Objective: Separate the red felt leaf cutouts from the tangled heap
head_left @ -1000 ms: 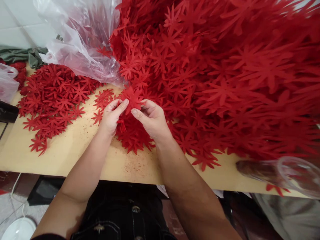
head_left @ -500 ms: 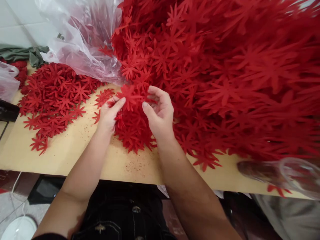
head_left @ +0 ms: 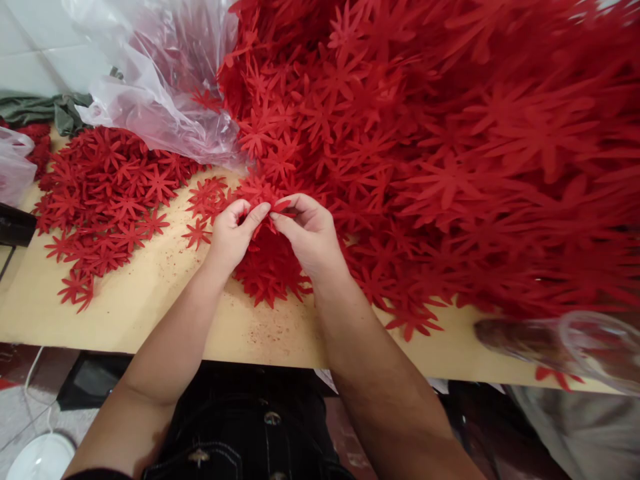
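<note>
where both hands (head_left: 273, 230) meet, red flower cutout (head_left: 260, 193) pinched, petals splayed outward

Pretty cramped up here. Huge heap of red flower cutouts (head_left: 450, 153) hogging the whole right and far side of the worktop (head_left: 150, 300), no way through there. Plastic bag (head_left: 160, 87) blocking the far left, flat spread of cutouts (head_left: 105, 200) under it. Bare strip along the near edge, wide open between that spread and the small pile (head_left: 267, 270). Clear jar (head_left: 595, 347) parked at the near right corner.
</note>
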`<state>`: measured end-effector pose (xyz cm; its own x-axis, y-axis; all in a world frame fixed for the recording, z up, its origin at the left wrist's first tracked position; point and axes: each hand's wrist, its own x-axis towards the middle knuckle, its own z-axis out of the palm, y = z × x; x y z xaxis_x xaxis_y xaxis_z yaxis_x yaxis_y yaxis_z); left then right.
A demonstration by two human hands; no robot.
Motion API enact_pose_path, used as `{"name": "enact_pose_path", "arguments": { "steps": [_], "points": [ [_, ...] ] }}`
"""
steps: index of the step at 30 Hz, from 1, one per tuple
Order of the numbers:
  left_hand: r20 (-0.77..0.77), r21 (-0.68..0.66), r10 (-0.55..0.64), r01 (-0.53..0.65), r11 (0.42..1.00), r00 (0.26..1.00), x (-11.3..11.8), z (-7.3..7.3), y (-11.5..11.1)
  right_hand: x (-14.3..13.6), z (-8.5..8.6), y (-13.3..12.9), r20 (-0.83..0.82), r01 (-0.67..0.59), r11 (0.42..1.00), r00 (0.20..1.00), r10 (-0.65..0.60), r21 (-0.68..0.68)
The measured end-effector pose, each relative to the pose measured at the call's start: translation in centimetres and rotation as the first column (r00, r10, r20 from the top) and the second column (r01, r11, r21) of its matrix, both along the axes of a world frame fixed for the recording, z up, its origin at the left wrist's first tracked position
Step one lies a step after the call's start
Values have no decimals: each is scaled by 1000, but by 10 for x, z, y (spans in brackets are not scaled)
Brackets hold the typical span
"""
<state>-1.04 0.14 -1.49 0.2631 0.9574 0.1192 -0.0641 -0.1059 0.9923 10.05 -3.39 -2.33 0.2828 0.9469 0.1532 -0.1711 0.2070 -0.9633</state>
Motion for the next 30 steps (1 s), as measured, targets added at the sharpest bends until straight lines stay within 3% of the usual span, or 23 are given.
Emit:
{"name": "enact_pose_path", "arguments": {
  "steps": [6,11,18,25,30],
  "points": [
    [90,-34,2,1,999,996,0,1,-2,-1,-2,2,-16,-8,1000,1000,8,-17],
    [78,-19,-106,108,994,991,2,4,-5,3,-3,1,17,156,988,988,-156,11],
    [150,-42,-22,28,999,988,-1,7,-4,28,-15,10,-94,382,922,922,-377,55],
    [98,-36,-23,27,999,995,1,2,-3,15,-8,5,108,324,939,936,-336,114],
    [88,-57,-6,11,998,996,1,2,-3,11,-6,4,98,331,940,936,-338,83]
  ]
}}
